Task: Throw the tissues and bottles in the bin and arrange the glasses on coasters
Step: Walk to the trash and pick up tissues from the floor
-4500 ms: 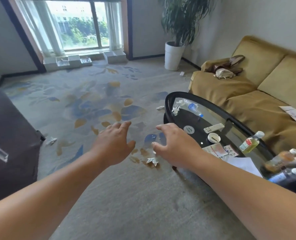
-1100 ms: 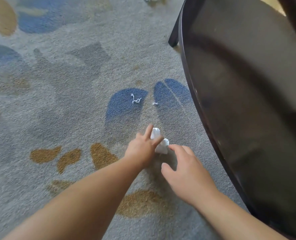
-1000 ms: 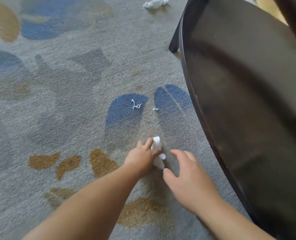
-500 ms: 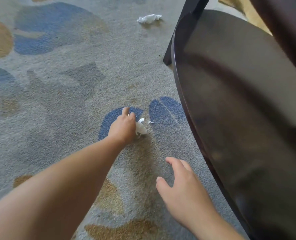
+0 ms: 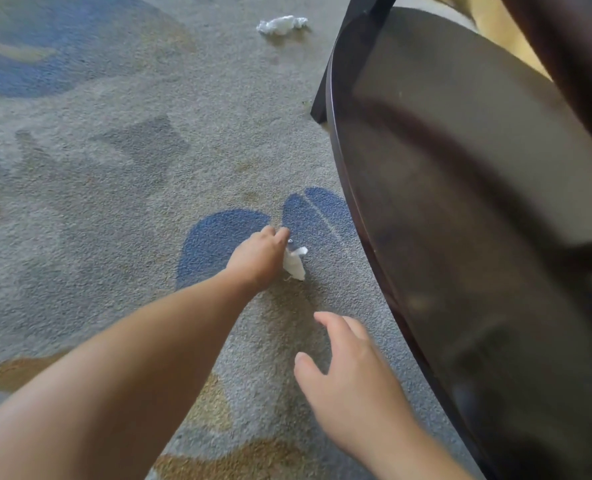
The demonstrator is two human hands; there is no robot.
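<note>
Soft, even daylight fills my view, and the carpet is brightly lit without glare. The far tissue drops a small, soft shadow toward me. The dark table shows only a dull, smeared reflection. My right hand looks blurred at its edges, while my left hand and the tissue it pinches are sharper. The wide lens bows the table rim, and the top right corner is dark and unfocused.
</note>
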